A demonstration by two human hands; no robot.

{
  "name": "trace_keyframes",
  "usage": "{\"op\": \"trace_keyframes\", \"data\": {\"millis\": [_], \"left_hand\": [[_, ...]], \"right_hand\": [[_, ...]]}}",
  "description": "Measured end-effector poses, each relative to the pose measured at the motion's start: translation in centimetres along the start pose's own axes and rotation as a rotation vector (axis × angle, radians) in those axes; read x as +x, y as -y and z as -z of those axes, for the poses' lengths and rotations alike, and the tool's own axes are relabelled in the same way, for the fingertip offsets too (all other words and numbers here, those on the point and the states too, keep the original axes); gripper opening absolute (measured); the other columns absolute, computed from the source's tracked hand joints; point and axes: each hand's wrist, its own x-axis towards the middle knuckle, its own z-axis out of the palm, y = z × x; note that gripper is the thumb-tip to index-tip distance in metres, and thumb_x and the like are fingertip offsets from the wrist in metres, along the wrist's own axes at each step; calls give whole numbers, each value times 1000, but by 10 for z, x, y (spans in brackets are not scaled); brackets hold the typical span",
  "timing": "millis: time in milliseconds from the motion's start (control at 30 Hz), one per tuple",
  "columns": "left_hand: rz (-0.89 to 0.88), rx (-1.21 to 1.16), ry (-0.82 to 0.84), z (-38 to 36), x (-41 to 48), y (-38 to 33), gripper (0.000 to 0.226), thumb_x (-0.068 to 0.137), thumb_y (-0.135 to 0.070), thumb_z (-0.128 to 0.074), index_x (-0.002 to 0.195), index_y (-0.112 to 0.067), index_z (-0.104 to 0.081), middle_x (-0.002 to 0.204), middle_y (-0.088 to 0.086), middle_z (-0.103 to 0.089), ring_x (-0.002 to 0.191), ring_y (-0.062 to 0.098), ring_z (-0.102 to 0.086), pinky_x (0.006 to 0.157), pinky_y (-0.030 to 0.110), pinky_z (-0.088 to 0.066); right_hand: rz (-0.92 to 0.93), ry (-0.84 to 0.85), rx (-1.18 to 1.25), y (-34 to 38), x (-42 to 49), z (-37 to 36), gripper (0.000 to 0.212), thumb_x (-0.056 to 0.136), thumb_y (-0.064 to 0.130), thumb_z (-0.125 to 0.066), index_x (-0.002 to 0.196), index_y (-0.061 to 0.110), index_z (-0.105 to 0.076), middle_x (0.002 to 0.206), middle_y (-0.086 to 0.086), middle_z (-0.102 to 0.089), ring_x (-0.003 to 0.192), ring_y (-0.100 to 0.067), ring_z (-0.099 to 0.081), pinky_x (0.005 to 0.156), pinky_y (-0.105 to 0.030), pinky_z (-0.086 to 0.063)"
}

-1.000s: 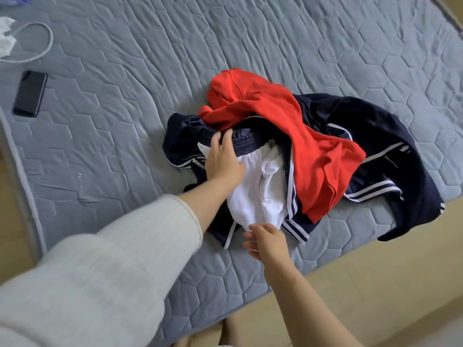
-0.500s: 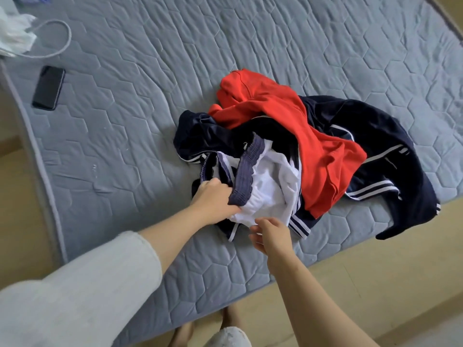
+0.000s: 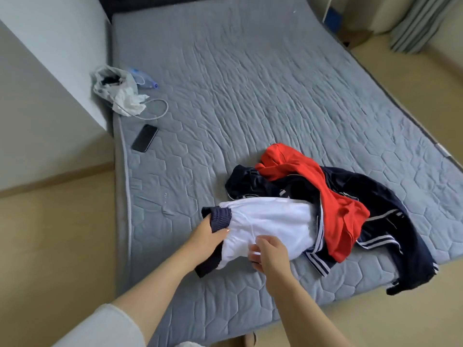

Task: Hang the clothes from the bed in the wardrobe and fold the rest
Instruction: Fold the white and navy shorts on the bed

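A pile of clothes lies near the front edge of the grey quilted bed (image 3: 250, 83). A pair of navy shorts with a white lining (image 3: 270, 221) is turned inside out and stretched to the left of the pile. My left hand (image 3: 203, 240) grips its navy elastic waistband (image 3: 219, 217). My right hand (image 3: 269, 251) pinches the white lining near the bed's front edge. A red garment (image 3: 333, 214) drapes over a navy jacket with white stripes (image 3: 390, 221) to the right.
A black phone (image 3: 144, 138) lies near the bed's left edge. Behind it sit a plastic bag with tissues (image 3: 117, 91) and a white cable (image 3: 155, 111). A white wall panel (image 3: 50, 71) stands left; curtains (image 3: 421, 21) hang at the far right.
My left hand has pulled the waistband out to the left, drawing the shorts and white lining clear of the pile. The view has pulled back, showing more of the bed.
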Motion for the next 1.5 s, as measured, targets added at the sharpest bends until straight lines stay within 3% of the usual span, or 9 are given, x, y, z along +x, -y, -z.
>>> {"op": "trace_keyframes", "data": {"millis": [133,267,400,567,767,1000,1133,1267,1500], "left_hand": [[14,-243,-187,38,-45,-10,24,90,-24,-59,112,-17,-56,100,2,-61,85,12,-56,73,25,-43],[43,-531,-326,78,-81,-13,15,90,-25,-59,102,-15,-59,99,8,-64,89,21,-60,76,31,-48],[-23,-686,-410,117,-116,-16,10,89,-25,-60,94,-16,-60,90,7,-65,83,20,-62,63,28,-47],[-189,-735,-520,160,-162,-30,5,89,-25,-61,88,-20,-61,88,4,-66,85,20,-63,67,30,-47],[-513,-616,-634,192,-210,-70,5,90,-21,-58,87,-24,-61,85,-8,-65,85,10,-62,80,26,-46],[-777,-599,-613,214,-238,-111,7,90,-21,-57,91,-27,-61,75,-22,-68,77,-8,-64,64,6,-47],[-677,-514,-625,209,-218,-104,7,90,-20,-58,93,-25,-60,90,-10,-68,92,6,-64,80,17,-48],[-313,-406,-671,190,-170,-76,28,92,-22,-55,114,-6,-57,111,12,-62,108,27,-57,97,35,-43],[129,-495,-743,167,-119,-36,34,95,-27,-47,109,1,-61,88,14,-63,81,28,-59,72,28,-46]], "right_hand": [[76,67,-29,5,-51,-41,15,87,3,-45,91,12,-57,78,-7,-58,60,-17,-52,56,-25,-44],[190,163,-54,15,-89,-76,18,87,7,-46,95,19,-56,86,-5,-60,70,-17,-57,64,-28,-46],[315,235,-105,24,-120,-102,23,85,6,-47,99,22,-57,82,-6,-61,76,-21,-58,73,-35,-48],[435,357,-146,35,-156,-130,35,85,1,-48,109,26,-55,88,-2,-62,84,-17,-61,82,-32,-49],[620,525,-87,64,-203,-150,42,85,1,-51,105,38,-52,85,4,-66,80,-7,-64,72,-21,-49],[818,621,-22,106,-231,-160,51,84,-5,-47,104,40,-54,72,14,-69,69,0,-65,64,-16,-51],[751,619,24,104,-224,-161,48,85,-3,-50,110,38,-52,80,7,-71,76,-8,-66,73,-25,-50],[557,530,-1,88,-199,-164,57,85,-8,-44,121,35,-41,94,-2,-62,75,-16,-58,65,-24,-49],[375,437,-196,77,-150,-152,37,86,-8,-32,91,17,-58,89,-2,-64,74,-13,-61,63,-23,-50]]}}
